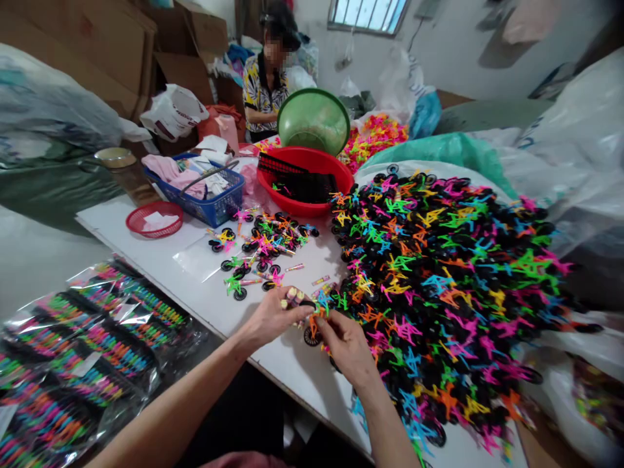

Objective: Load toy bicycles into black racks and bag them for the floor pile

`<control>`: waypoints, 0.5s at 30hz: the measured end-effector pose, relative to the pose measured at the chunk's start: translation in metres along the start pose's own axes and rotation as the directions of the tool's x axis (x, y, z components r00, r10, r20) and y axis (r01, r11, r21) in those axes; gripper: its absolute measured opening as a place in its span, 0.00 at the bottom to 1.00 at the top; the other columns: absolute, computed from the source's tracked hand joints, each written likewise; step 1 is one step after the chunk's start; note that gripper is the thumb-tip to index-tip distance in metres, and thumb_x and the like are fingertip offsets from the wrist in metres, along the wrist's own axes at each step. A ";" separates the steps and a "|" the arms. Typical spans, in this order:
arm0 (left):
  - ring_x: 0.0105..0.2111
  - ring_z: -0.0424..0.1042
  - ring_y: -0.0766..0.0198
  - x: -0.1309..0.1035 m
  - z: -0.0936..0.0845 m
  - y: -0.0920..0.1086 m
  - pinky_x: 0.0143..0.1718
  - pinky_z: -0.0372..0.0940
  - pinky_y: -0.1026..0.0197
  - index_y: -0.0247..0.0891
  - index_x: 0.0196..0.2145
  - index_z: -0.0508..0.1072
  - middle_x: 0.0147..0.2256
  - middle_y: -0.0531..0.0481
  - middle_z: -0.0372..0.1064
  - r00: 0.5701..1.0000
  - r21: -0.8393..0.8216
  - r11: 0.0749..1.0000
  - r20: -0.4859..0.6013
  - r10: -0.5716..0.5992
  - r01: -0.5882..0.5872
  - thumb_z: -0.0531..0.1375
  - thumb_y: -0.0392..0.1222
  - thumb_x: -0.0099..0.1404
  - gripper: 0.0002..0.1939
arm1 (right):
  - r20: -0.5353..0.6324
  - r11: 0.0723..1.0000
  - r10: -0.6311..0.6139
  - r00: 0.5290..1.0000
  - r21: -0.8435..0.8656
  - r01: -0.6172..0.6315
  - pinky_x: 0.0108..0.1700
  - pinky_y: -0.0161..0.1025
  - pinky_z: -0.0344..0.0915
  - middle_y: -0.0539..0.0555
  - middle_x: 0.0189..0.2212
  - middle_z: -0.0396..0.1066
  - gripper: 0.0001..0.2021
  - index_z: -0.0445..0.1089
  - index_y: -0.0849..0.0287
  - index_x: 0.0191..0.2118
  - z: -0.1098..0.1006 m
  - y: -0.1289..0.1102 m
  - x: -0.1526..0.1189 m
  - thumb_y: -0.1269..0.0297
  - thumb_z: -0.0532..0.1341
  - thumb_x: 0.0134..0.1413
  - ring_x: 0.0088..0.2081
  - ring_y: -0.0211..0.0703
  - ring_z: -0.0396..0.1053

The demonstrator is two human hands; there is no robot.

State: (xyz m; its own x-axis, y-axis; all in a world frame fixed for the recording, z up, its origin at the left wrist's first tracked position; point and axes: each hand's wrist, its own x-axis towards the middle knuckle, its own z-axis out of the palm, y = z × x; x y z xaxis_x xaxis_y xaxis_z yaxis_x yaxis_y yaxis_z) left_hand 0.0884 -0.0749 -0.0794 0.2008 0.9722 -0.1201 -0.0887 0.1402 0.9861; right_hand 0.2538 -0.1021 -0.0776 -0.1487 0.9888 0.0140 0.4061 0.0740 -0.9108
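Near the front edge of the white table (219, 305), my left hand (275, 316) is closed around several small wrapped candy tubes (294, 298). Its thumb and finger also meet an orange toy bicycle (313, 330) with a black wheel. My right hand (347, 342) pinches the same bicycle from the other side. A large heap of colourful toy bicycles (429, 279) rises just right of my hands. Beyond my left hand lies a smaller scatter of bicycles (266, 240), with loose tubes among them.
A red basin (307, 201) and a green basin (314, 120) stand at the back, before a seated person (266, 84). A blue basket (227, 195), a red tray (155, 227) and a mug (121, 169) are at left. Packed bags (97, 351) lie lower left.
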 end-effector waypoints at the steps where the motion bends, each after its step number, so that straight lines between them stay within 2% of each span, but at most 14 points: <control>1: 0.22 0.60 0.72 0.001 -0.001 0.000 0.24 0.55 0.68 0.33 0.26 0.68 0.22 0.54 0.64 0.999 -0.016 1.000 0.038 -0.016 0.016 0.66 0.48 0.51 0.16 | 0.001 1.000 0.003 1.000 -0.016 -0.003 0.27 0.32 0.55 0.48 0.21 0.62 0.14 0.69 0.60 0.27 -0.001 0.001 -0.001 0.56 0.56 0.56 0.25 0.35 0.58; 4: 0.16 0.49 0.75 0.000 0.004 -0.009 0.18 0.44 0.69 0.35 0.25 0.62 0.19 0.57 0.58 0.987 -0.156 0.978 0.095 -0.127 0.140 0.62 0.54 0.55 0.19 | -0.073 0.995 -0.046 0.996 -0.095 0.039 0.29 0.33 0.56 0.50 0.26 0.65 0.12 0.70 0.59 0.27 0.000 0.007 -0.004 0.58 0.56 0.55 0.27 0.36 0.61; 6: 0.16 0.47 0.75 -0.002 0.006 -0.016 0.17 0.41 0.68 0.35 0.28 0.63 0.19 0.58 0.56 0.981 -0.182 0.966 0.098 -0.166 0.182 0.60 0.55 0.57 0.19 | -0.114 0.990 -0.054 0.992 -0.137 0.038 0.30 0.33 0.57 0.51 0.26 0.66 0.12 0.70 0.59 0.26 0.000 0.008 -0.004 0.59 0.56 0.55 0.28 0.37 0.62; 11: 0.21 0.55 0.72 -0.009 -0.006 -0.018 0.21 0.49 0.68 0.35 0.36 0.69 0.21 0.55 0.60 0.997 0.105 0.994 0.058 -0.047 0.041 0.56 0.53 0.62 0.17 | -0.230 0.995 0.096 0.968 0.046 -0.088 0.26 0.32 0.58 0.49 0.21 0.65 0.13 0.68 0.59 0.27 -0.001 -0.003 0.000 0.55 0.58 0.52 0.24 0.36 0.61; 13: 0.23 0.56 0.71 -0.013 -0.010 -0.017 0.23 0.50 0.68 0.35 0.37 0.71 0.23 0.54 0.61 0.997 0.129 0.991 0.069 -0.037 0.028 0.58 0.52 0.61 0.17 | -0.197 0.987 0.132 0.971 0.115 -0.111 0.24 0.32 0.57 0.48 0.20 0.63 0.14 0.67 0.59 0.27 0.003 -0.006 0.003 0.53 0.58 0.52 0.22 0.35 0.59; 15: 0.21 0.55 0.72 -0.017 -0.010 -0.017 0.23 0.49 0.68 0.34 0.35 0.71 0.22 0.55 0.60 0.995 0.068 0.995 0.073 -0.071 0.067 0.60 0.52 0.59 0.16 | -0.110 0.968 0.172 0.979 0.205 -0.147 0.22 0.31 0.55 0.47 0.19 0.62 0.15 0.66 0.59 0.25 0.009 -0.005 0.006 0.52 0.59 0.50 0.22 0.35 0.58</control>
State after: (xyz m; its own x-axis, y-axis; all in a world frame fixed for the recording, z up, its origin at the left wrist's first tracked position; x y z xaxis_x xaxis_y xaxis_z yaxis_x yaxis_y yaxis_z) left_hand 0.0765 -0.0914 -0.0951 0.2778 0.9433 -0.1816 -0.0088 0.1915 0.9814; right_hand 0.2429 -0.0978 -0.0766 0.0238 0.9950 -0.0973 0.2295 -0.1001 -0.9681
